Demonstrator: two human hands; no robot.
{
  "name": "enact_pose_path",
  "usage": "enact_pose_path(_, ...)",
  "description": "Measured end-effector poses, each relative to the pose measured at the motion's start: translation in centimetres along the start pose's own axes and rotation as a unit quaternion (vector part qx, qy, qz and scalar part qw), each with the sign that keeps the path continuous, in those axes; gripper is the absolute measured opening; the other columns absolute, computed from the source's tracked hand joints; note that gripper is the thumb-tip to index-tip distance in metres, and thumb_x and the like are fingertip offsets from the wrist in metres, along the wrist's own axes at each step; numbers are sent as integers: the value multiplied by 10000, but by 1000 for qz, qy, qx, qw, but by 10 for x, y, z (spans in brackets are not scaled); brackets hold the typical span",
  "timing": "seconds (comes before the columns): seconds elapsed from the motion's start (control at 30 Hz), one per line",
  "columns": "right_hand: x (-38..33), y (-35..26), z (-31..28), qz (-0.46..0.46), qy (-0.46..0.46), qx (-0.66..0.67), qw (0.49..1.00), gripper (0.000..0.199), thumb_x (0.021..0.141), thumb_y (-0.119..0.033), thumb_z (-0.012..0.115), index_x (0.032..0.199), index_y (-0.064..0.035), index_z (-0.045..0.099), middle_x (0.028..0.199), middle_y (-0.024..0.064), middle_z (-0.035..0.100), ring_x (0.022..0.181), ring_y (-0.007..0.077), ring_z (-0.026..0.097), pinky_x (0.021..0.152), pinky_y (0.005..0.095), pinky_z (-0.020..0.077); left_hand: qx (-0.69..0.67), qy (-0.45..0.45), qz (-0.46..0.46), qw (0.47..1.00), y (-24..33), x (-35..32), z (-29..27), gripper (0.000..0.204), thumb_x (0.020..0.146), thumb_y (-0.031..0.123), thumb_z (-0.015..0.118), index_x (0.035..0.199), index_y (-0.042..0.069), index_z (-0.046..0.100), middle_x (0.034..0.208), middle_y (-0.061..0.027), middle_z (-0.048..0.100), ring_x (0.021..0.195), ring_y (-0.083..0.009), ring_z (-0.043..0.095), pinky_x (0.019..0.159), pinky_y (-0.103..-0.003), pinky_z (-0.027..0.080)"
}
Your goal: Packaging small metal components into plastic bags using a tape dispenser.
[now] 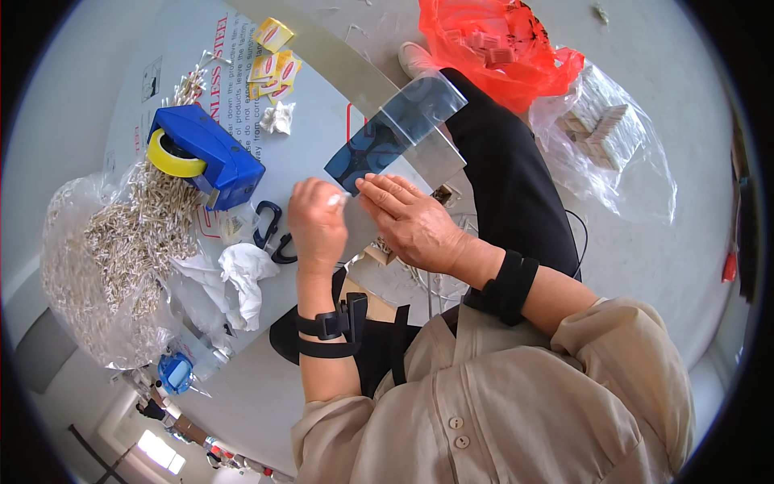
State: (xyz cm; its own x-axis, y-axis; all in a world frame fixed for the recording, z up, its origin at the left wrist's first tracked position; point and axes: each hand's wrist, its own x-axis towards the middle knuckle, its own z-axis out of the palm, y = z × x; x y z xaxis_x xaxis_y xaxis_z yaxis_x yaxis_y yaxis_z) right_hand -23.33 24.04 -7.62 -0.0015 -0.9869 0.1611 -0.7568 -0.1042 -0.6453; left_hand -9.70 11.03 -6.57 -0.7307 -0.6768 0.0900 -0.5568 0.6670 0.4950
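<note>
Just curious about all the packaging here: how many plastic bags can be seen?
4: a clear sleeve at the hands, a red bag, a clear bag beside it, and a clear bag of small pieces at left.

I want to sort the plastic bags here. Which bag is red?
The red bag at the top, beyond the dark trouser leg. The bag right of it and the bag of small pale pieces at the left are both clear.

We count 1 blue tape dispenser [211, 153], 2 carabiners [272, 232], 1 red bag [492, 48], 2 clear plastic bags [613, 145], 1 crumpled tissue [246, 278].
</note>
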Motion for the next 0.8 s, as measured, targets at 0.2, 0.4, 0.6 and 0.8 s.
enact_pose_path(0.2,3,-9,3,-30,19,-58,998,473,745,-55,605,1185,114,569,1355,212,491,1305,350,438,1107,431,347,-34,55,-81,995,-9,31,-4,89,768,24,633,808,23,553,834,-130,565,842,-350,543,744,-434,447)
enact_pose_path(0.4,8,1,-7,-51,40,41,997,343,702,3,621,1037,78,624,1185,197,594,1211,362,518,999,440,452,71,1,20,997,4,10,5,83,768,32,618,765,32,535,807,-115,548,816,-334,536,722,-438,447)
enact_pose_path(0.6,29,6,-20,50,31,134,989,205,689,36,637,893,52,629,968,176,644,1014,352,621,840,384,533,25,-4,-56,998,2,13,-19,133,720,-12,659,804,28,564,825,-116,584,836,-336,563,718,-432,453)
enact_pose_path(0.8,18,-4,-4,-41,74,-16,996,242,683,-28,614,901,76,621,1086,215,612,1097,368,582,925,406,497,-61,5,-143,988,-1,28,-19,103,744,23,661,808,21,580,831,-129,605,849,-347,580,727,-432,457)
